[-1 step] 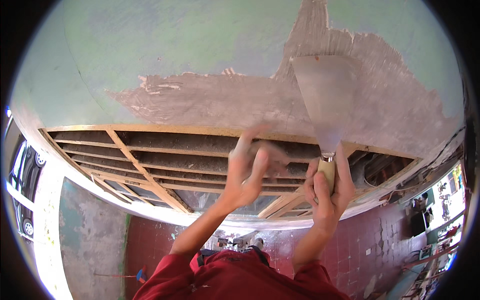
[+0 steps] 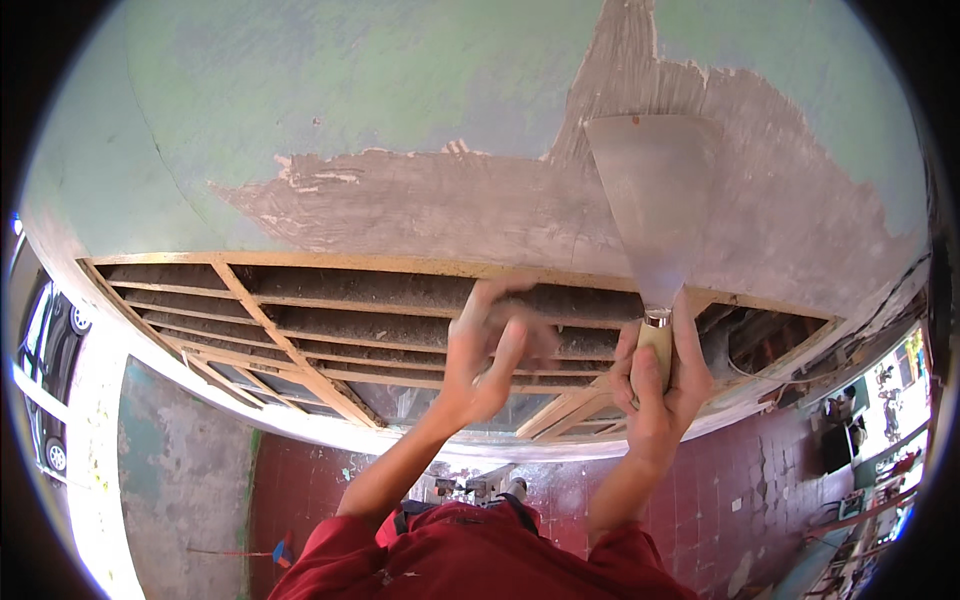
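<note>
My right hand (image 2: 662, 385) is wrapped round the pale handle of a wide putty knife (image 2: 655, 190), its forefinger stretched up toward the metal collar. The broad blade points upward, in front of a bare grey-brown patch (image 2: 420, 200) on the green painted wall (image 2: 380, 70). Whether the blade's edge touches the surface I cannot tell. To the left, my left hand (image 2: 490, 350) is raised in front of the slatted opening with nothing visible in it. Its thumb stands apart from the bent fingers, which are partly blurred.
Below the patch, a wooden frame (image 2: 280, 325) with dusty slats spans the wall. A red tiled floor (image 2: 720, 500) lies beneath, with a grey strip (image 2: 185, 460) at the left. Parked cars (image 2: 50, 380) show at the far left, and assorted clutter (image 2: 850, 430) at the right.
My left hand has shifted slightly left and down. The putty knife in my right hand has dropped a very small amount.
</note>
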{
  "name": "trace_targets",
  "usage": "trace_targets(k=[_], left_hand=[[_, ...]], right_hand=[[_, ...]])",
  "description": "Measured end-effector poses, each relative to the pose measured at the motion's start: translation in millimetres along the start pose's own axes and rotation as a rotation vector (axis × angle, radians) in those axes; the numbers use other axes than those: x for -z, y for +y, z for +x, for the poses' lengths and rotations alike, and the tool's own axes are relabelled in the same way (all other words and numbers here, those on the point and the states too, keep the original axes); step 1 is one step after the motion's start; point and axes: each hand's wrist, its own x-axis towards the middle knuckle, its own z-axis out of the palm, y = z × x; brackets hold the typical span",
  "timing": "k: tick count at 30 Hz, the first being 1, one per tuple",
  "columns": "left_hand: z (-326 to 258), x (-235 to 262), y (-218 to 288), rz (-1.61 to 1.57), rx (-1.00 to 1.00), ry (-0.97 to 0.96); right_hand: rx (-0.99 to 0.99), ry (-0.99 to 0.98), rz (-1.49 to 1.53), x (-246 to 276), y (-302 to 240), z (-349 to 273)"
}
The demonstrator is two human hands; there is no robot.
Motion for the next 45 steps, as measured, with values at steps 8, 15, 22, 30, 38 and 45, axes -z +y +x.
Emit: trace_targets(k=[8,15,22,30,38,45], left_hand=[[-113.5,107.9,-74.4,0.436,0.527,-0.287],[-208.9,170.2,-91.6,0.279,0.698,0.089],[-205.1,167.3,-114.0,0.35,0.662,0.025],[-185.9,137.6,-119.5,0.724,0.323,0.031],[-42.6,98.9,-39.5,1.223,-0.902,-0.012],[42.0,26.9,29.4,1.364,-1.028,-0.139]], right_hand=[[0.044,-0.009,-0.089,-1.4,-0.6,23.4],[0.024,0.02,-0.155,-17.1,-9.7,32.4],[0.272,-0.281,-0.22,-32.0,6.6,37.8],[-0.078,-0.191,0.365,-19.4,44.2,-26.2],[-0.223,-0.161,0.572,-45.3,46.4,-49.5],[-0.232,-0.198,0.565,-64.4,38.8,-50.0]])
